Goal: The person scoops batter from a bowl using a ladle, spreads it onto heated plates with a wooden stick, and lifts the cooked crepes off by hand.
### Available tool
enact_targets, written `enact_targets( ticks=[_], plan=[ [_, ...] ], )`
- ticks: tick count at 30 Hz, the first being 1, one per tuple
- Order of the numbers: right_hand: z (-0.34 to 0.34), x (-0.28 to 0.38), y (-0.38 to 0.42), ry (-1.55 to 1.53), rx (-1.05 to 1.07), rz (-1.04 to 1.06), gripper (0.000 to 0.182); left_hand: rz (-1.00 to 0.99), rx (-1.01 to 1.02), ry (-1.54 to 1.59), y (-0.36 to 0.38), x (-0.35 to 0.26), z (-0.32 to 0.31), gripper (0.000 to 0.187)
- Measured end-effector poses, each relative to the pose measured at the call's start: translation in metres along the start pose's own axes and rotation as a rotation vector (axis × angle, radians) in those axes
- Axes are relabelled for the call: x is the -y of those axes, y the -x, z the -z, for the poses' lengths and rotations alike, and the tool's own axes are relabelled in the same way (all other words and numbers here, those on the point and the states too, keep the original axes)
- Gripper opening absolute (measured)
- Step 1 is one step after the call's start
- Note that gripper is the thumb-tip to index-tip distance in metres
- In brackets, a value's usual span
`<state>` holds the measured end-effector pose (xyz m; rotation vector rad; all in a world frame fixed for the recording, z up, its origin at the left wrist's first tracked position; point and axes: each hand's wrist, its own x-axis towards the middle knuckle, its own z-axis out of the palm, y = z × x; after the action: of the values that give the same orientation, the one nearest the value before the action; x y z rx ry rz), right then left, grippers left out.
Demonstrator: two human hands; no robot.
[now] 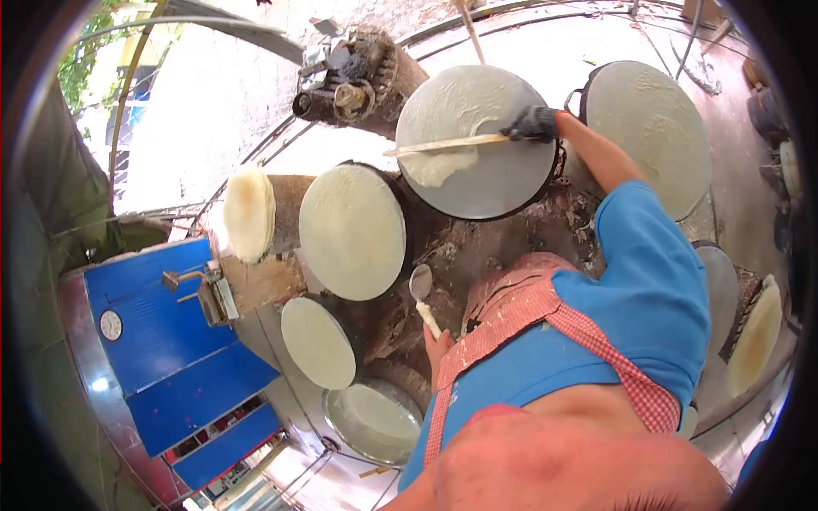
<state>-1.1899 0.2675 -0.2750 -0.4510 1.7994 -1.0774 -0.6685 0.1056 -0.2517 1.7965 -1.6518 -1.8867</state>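
Observation:
My right hand (535,124), in a dark glove, is closed around one end of a long flat wooden spreader (452,144). The spreader lies across a large round griddle (511,183), over pale batter (460,98) smeared on its far and left parts. Bare grey metal shows on the near right side. Lower down, near my apron, my left hand (439,347) grips the pale, wrapped-looking handle of a ladle (420,281). The ladle's bowl points up and away from me. Part of the left hand is hidden by my body.
Batter-covered round griddles stand at left (352,232), lower left (318,342) and right (652,136). A basin of pale batter (375,413) is below. Flatbreads (249,213) lie at far left, another flatbread (757,336) at far right. A sooty machine (354,81) stands behind.

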Motion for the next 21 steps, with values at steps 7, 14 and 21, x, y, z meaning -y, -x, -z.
enact_targets(
  ticks=[7,14,21],
  plan=[
    [0.034,-0.029,0.019,0.035,0.078,0.095,0.015,0.028,-0.048,-0.072,0.011,0.018,0.006,0.064],
    [0.037,-0.007,-0.034,0.267,0.253,-0.099,0.014,0.018,-0.075,-0.050,0.021,0.015,0.007,0.065],
    [0.133,-0.115,-0.052,0.469,0.177,0.189,0.027,0.079,-0.052,0.154,0.030,0.045,0.013,0.068]
  ],
)
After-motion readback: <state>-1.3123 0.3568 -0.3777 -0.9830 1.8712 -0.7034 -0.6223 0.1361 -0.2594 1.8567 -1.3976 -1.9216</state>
